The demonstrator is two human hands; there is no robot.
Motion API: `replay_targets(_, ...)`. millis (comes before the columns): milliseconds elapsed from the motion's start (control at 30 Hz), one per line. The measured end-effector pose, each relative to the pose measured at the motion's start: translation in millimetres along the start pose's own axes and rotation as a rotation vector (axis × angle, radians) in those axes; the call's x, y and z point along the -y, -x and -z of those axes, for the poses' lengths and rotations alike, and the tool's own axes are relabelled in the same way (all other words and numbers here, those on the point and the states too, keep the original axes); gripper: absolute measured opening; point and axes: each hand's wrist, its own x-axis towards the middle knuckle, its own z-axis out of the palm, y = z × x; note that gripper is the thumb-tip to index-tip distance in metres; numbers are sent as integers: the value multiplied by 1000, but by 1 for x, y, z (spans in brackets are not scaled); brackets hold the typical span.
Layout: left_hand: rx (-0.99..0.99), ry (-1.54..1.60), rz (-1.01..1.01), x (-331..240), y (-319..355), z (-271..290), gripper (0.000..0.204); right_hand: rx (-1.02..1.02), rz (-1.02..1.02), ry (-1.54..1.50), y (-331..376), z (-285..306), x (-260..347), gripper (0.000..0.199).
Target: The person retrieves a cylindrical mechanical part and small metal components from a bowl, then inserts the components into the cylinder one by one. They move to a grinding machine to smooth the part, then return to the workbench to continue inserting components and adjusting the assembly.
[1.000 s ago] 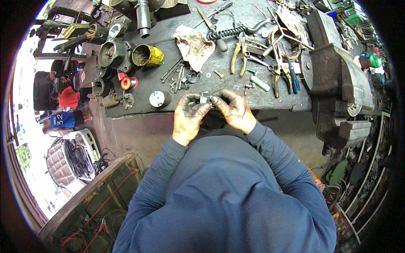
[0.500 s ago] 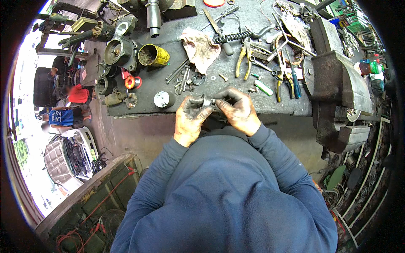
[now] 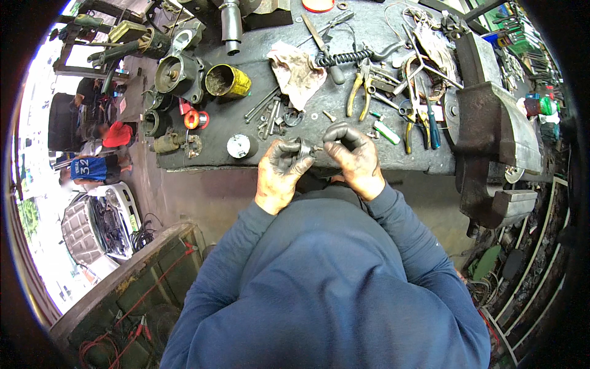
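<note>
Over the front edge of the bench, my left hand [image 3: 278, 175] pinches a small ring-shaped metal part [image 3: 304, 148] between thumb and fingers. Out of the part's right side a short thin stem [image 3: 318, 148] points toward my right hand [image 3: 356, 161]. My right fingers are curled, with thumb and fingertips close together at the stem's end; whatever lies between them is too small to make out. Both hands are smeared with black grease. Left of my left hand stands a round can with a whitish top [image 3: 238, 146]. Beyond the hands lies a small bolt [image 3: 329, 115].
Across the workbench [image 3: 203, 161] lie yellow-handled pliers [image 3: 355, 95], a screwdriver [image 3: 434, 129], a stained rag [image 3: 298, 74], a yellow can [image 3: 236, 83], a solder spool [image 3: 195, 119] and several long bolts [image 3: 270, 117]. A heavy vise [image 3: 491, 123] stands at right. Two people are far left near a car [image 3: 98, 224].
My right hand has drawn slightly right, away from the ring-shaped part, and the thin stem now shows between the hands. My left hand keeps its hold. The view has shifted slightly.
</note>
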Motion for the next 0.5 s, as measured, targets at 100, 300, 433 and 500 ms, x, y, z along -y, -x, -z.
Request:
replay_targets(100,-16,9,-18,3,2,1,28,55,116,281,-5,1,-13,14)
replay_targets(300,8,-6,-13,-2,2,-2,29,11,-94,130,-3,1,-7,14)
replay_targets(433,32,-115,-74,-4,0,-3,30,-1,-33,15,2,2,-1,21)
replay_targets(500,7,-34,-30,-4,1,-4,30,-38,-93,-52,0,-2,-9,18)
